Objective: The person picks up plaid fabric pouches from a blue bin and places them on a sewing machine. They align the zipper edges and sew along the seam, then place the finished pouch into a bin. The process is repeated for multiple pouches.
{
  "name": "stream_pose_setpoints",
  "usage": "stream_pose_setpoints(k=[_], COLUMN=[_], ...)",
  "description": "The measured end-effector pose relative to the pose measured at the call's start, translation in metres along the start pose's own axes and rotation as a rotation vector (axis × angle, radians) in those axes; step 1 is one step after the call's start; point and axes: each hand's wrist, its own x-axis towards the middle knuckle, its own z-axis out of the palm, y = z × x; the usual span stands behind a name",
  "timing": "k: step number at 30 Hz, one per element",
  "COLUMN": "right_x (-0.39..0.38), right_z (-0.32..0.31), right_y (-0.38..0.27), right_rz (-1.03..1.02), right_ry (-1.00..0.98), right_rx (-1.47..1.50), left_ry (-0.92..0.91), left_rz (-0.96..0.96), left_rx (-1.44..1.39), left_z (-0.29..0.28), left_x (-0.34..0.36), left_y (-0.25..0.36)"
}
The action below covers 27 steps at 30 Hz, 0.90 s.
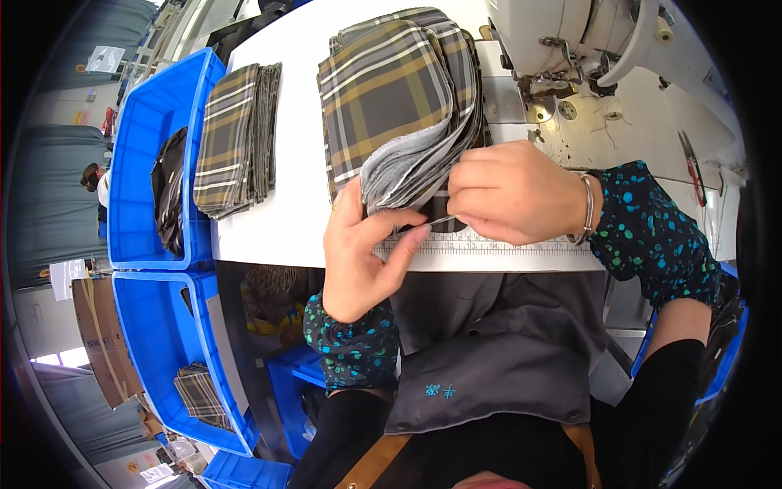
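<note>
A thick pile of square plaid fabric pieces (383, 81) in olive, grey and white lies on the white table, its lower corner lifted to show pale grey undersides. My left hand (362, 248) grips that corner, thumb and index finger close together at the bottom edge. At the pile's right, my right hand (509, 191) has curled fingers pinching a thin edge at the corner; exactly what lies between the fingertips is too small to tell apart. A printed measuring scale (529, 247) runs along the table's front edge beneath both hands.
A second plaid stack (232, 138) lies left, beside a blue bin (122, 216) with dark material. A lower blue bin (155, 326) holds more plaid pieces. A sewing machine (554, 41) stands at back right, red-handled scissors (696, 175) beside it. A person (96, 181) is at far left.
</note>
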Motion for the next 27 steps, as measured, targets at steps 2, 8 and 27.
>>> stream_pose_setpoints(k=[2,8,27], right_x=[0.0,0.006,0.001], right_z=[0.001,-0.001,-0.011], right_y=[0.001,-0.001,0.005], right_rz=[-0.022,-0.165,-0.228], right_ry=[0.006,0.131,-0.023], right_rx=[-0.025,-0.181,-0.236], left_ry=[0.017,0.065,0.317], left_rz=[-0.001,-0.115,-0.075], left_rx=[0.001,-0.004,-0.009], left_z=[0.002,0.005,0.026], left_x=[-0.002,-0.005,-0.005], left_y=[-0.004,0.002,-0.009])
